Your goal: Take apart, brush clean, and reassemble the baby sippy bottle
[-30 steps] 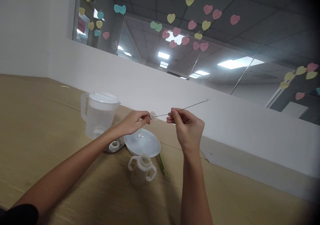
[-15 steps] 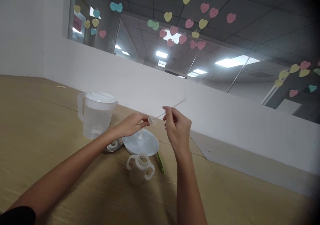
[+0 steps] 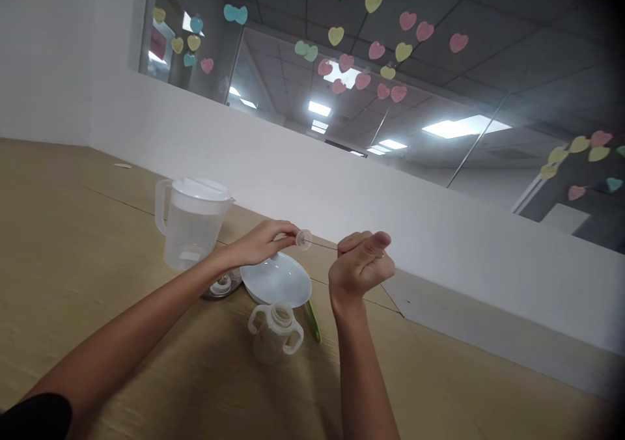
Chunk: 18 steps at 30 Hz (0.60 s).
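Observation:
My left hand pinches a small clear bottle nipple between thumb and fingertips, above a white dish. From the nipple a thin wire brush runs across to my right hand, whose fingers are closed around it with the thumb pointing forward. The brush's far end is hidden. Below the hands, a baby bottle with two handles stands upright on the table, its mouth uncovered. A white bottle collar lies on a dark round plate, partly behind my left forearm.
A lidded clear pitcher stands to the left, close to my left forearm. A green handle sticks out beside the dish. Behind the wooden table rises a white wall below a window with heart-shaped notes.
My right hand has turned over, from a fingertip pinch into a fist around the wire, and the wire's looped end has gone out of sight. The nipple now faces me more.

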{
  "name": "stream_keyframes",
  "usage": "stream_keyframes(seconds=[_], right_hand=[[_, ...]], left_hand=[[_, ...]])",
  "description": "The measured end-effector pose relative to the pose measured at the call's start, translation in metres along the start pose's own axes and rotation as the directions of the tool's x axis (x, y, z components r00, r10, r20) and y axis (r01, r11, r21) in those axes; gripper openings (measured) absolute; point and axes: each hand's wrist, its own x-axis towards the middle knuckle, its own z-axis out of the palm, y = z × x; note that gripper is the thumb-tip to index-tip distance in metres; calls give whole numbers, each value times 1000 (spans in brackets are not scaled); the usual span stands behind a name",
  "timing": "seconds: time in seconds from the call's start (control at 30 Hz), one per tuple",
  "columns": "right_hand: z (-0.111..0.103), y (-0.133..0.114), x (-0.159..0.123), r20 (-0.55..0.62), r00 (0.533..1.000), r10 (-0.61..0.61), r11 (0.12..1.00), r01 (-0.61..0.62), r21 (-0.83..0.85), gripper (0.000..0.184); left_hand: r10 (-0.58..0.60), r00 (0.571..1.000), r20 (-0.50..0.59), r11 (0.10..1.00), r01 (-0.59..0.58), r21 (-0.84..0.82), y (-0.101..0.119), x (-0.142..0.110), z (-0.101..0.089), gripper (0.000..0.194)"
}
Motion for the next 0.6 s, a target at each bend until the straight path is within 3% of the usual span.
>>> stream_keyframes(seconds=[0.2,0.33,0.47,0.6], right_hand=[[12,14,-13,117,992,-47,996,55,-70,61],[6,5,-10,241,970,-29,996,49,-78,58],[-4,-9,-2,209,978,-19,997,33,-64,57],[-1,-3,-3,278,956,-94,982,135,-131,55]], left_hand=[[58,997,44,998,-59,17,11,-1,4,24],[37,997,63,998,-39,40,4,0,7,26],[28,998,60,999,-31,45,-4,0,7,26],[37,997,65,999,-39,27,-1,-1,6,26]])
